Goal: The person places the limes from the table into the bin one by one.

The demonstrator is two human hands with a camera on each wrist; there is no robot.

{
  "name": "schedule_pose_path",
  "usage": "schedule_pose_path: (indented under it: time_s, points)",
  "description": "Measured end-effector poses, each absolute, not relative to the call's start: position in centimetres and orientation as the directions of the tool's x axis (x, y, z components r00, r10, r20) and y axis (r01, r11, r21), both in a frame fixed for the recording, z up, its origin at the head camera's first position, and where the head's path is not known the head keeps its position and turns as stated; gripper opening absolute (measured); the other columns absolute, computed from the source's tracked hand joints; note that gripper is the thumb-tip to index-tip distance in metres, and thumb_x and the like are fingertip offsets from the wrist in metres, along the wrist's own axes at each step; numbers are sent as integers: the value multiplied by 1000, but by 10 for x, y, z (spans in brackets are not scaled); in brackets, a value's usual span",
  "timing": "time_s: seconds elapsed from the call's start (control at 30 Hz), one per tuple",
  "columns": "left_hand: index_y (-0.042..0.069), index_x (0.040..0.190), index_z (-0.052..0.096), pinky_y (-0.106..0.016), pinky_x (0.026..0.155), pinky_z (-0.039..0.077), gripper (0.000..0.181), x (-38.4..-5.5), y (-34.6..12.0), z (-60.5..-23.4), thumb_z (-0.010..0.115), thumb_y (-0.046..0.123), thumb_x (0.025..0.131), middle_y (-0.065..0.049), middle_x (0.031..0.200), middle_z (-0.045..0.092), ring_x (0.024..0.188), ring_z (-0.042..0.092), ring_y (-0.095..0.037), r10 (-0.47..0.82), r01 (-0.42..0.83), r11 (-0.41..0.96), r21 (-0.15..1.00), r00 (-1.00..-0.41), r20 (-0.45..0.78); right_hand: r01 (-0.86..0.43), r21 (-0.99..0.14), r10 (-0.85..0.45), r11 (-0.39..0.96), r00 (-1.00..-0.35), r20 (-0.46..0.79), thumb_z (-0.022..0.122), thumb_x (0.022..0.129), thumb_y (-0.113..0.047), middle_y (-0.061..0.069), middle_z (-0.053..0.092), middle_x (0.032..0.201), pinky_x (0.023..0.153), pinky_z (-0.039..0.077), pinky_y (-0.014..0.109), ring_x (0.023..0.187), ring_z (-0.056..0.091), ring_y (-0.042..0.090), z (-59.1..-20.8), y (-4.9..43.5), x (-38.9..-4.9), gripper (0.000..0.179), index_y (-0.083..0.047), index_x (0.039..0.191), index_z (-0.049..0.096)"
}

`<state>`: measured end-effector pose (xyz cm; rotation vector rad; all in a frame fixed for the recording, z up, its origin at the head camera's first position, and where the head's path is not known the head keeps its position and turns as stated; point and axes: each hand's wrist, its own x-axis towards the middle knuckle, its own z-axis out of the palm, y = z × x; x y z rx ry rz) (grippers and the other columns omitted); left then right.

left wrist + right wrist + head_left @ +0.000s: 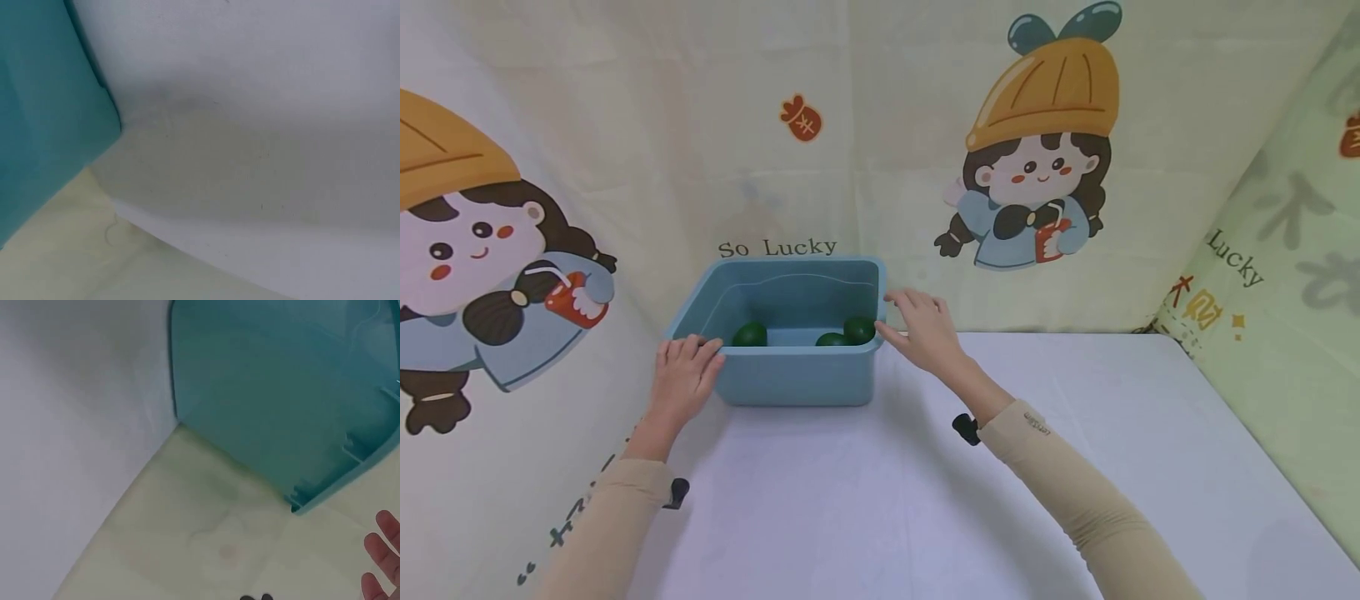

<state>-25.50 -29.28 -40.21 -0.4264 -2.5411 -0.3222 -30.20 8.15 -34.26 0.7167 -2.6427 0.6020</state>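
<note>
A blue-green plastic bin (797, 377) stands on the white table against the back wall. Inside it lie three smooth dark green rounded things, avocado-like: one at the left (749, 335) and two together at the right (859, 329). My left hand (683, 375) rests with its fingers on the bin's front left corner. At the right rim, my right hand (925, 329) has its fingers spread, the thumb and fingertips right by the edge. In the right wrist view, its fingers (381, 553) show loosely bent near the underside of the rim. The left wrist view shows only the bin's side (50, 112), no hand.
A pale cloth backdrop (895, 167) with cartoon figures hangs behind and on both sides of the white table (850, 500). The bin's back sits close to this cloth. Table surface extends in front of the bin and to its right.
</note>
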Motion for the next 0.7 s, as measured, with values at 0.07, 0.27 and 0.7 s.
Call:
schedule_pose_path:
  time_s: [0.07, 0.27, 0.7]
  points:
    - [1, 119, 50, -55, 92, 15, 44, -255, -292, -402, 32, 36, 99, -21, 108, 44, 106, 33, -39, 223, 355, 922, 152, -812, 539, -542, -297, -395, 786, -810, 433, 52, 91, -41, 6, 50, 124, 97, 27, 48, 118, 42, 26, -343, 92, -297, 46, -13, 126, 47]
    - [1, 120, 50, -56, 95, 15, 41, -254, -292, -401, 35, 32, 99, -22, 112, 43, 107, 32, -39, 196, 335, 925, 182, -828, 525, -524, -261, -372, 811, -805, 462, 55, 90, -39, 9, 50, 125, 96, 27, 50, 117, 42, 28, -339, 125, -284, 46, -11, 126, 47]
    - [-1, 122, 46, -56, 99, 15, 42, -249, -266, -376, 37, 32, 97, -24, 120, 44, 111, 35, -42, 23, 180, 929, 323, -899, 437, -365, -212, -257, 907, -876, 409, 59, 86, -40, 20, 38, 133, 97, 22, 59, 123, 33, 38, -322, 213, -260, 61, -7, 134, 38]
